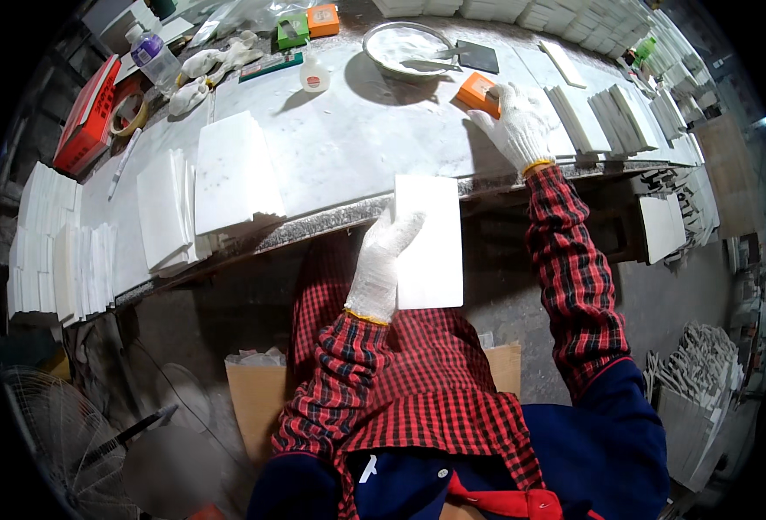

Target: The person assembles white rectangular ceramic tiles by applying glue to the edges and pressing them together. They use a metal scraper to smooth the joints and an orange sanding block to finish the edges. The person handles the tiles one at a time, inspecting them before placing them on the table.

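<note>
My left hand [386, 251], in a white knit glove, is closed on a white rectangular stone tile [430, 247]. It holds the tile upright in view just off the table's front edge, thumb across its face. My right hand [520, 126], gloved the same way, is at the table with thumb and fingers spread. Beside it, at the gap between thumb and fingers, lies an orange block [477, 93] with a dark patch. Whether the fingertips touch the block is hard to tell.
A bowl of white powder [407, 50] and a dark flat plate [477, 57] are behind. Stacks of white tiles [168, 208] line both sides. A small squeeze bottle [314, 76], a plastic bottle [152, 56], and green [293, 31] and orange [323, 20] blocks stand farther back.
</note>
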Available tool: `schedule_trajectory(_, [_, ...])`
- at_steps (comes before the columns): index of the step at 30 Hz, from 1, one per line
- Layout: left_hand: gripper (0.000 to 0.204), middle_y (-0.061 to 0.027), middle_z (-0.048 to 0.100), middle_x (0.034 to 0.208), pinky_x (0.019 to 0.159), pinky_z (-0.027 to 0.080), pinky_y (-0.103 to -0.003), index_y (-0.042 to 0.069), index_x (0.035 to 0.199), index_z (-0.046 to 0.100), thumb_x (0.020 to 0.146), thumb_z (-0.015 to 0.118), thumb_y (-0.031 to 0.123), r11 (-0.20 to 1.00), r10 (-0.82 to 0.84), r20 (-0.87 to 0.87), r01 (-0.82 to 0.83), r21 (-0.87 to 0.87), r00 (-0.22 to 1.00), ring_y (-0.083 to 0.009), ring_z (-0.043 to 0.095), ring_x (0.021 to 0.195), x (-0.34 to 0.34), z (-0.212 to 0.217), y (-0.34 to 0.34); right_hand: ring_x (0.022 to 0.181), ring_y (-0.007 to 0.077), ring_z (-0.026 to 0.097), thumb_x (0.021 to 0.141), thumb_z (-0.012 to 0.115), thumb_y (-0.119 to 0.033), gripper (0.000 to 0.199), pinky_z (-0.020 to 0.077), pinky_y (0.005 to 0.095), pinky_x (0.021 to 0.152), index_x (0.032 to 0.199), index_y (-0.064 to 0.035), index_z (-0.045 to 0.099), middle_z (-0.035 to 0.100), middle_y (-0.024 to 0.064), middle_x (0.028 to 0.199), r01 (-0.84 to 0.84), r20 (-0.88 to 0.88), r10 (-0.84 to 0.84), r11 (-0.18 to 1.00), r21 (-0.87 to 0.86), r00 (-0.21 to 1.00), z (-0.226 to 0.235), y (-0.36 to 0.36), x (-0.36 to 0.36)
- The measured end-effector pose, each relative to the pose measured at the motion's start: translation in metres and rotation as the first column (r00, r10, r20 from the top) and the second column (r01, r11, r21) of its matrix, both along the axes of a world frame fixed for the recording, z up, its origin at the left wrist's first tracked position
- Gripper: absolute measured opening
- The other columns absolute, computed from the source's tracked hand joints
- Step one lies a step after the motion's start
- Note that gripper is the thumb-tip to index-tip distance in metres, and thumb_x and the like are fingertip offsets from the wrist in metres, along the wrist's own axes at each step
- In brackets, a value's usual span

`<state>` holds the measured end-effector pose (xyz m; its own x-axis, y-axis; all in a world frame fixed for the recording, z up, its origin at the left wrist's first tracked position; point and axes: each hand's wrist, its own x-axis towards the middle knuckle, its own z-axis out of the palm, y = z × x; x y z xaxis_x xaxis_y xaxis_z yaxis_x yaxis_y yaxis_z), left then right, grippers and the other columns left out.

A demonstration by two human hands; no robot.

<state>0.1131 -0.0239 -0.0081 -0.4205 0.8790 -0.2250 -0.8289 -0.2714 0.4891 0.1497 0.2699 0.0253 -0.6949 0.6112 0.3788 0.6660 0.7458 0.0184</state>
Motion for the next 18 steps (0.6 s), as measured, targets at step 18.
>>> schedule_trajectory(18, [0.038, -0.0116, 0.065, 0.121, 0.092, 0.054, -0.033, -0.003, 0.136, 0.053, 0.101, 0.053, 0.011, 0.984, 0.023, -0.181, -0.055, -0.171, 0.983, -0.019, 0.066, 0.105, 0.02, 0.018, 0.009, 0.113, 0.0244, 0.056, 0.099, 0.06, -0.021, 0.055, 0.0463, 0.0356, 0.098, 0.148, 0.0017, 0.047, 0.057, 0.0169, 0.125, -0.435, -0.624, -0.274, 0.517, -0.737, 0.732, 0.005, -0.162, 0.08])
